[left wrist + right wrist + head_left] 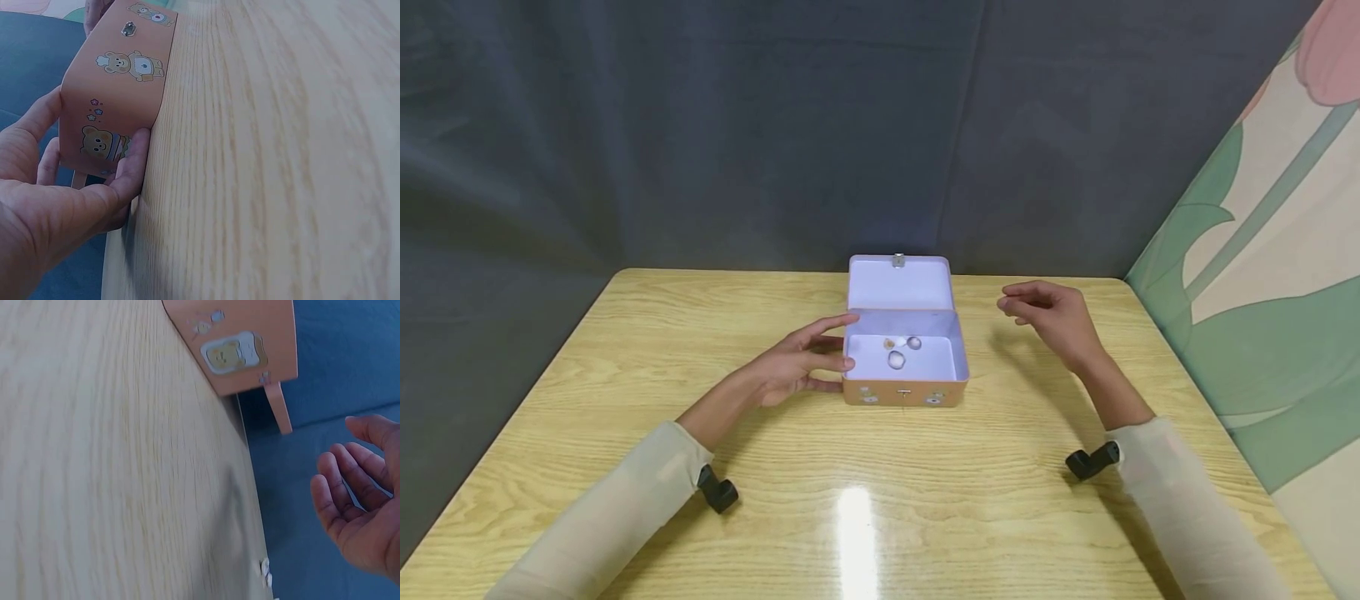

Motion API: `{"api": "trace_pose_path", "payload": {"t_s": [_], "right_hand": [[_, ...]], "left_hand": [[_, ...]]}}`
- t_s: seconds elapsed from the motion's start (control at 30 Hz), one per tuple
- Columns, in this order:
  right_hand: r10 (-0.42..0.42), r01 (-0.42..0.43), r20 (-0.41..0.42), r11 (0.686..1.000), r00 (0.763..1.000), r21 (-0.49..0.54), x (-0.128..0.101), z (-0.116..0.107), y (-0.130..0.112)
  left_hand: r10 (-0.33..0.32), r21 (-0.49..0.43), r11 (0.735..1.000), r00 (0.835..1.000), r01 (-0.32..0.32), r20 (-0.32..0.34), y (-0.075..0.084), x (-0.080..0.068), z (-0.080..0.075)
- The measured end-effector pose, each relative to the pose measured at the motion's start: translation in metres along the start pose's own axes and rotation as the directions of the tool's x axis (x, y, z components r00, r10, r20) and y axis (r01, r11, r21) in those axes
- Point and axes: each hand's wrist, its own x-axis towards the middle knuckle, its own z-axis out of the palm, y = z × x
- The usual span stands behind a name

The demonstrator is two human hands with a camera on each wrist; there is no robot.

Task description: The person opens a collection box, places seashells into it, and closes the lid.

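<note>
Sleeves nearest, 4/8 o'clock | box: centre, long axis 9-to-3 | left grip: nearer, spread, touching box at its 3 o'clock | right grip: loosely curled, empty, box at its 8 o'clock

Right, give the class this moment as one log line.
left hand: touching left end of orange bear-print tin box | right hand: apart, nothing visible held | lid: open | small rounded pieces: inside
</note>
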Motion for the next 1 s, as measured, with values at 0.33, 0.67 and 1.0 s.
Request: {"api": "trace_pose_path", "payload": {"t_s": [0.33, 0.67, 1.0], "right_hand": [[0.032, -0.032, -0.051, 0.999, 0.998, 0.004, 0.007, -0.016, 0.017], [0.065, -0.066, -0.071, 0.998, 0.995, -0.012, 0.013, -0.032, 0.034], [0.145, -0.146, -0.060, 0.989, 0.988, -0.004, 0.017, -0.041, 0.048]], "left_hand": [[-0.001, -0.003, 1.000, 1.000, 0.001, 0.002, -0.001, 0.001, -0.001], [0.000, -0.010, 1.000, 1.000, 0.000, -0.001, -0.001, 0.001, -0.001], [0.002, -0.004, 1.000, 1.000, -0.002, 0.005, 0.002, 0.000, 0.002]]}}
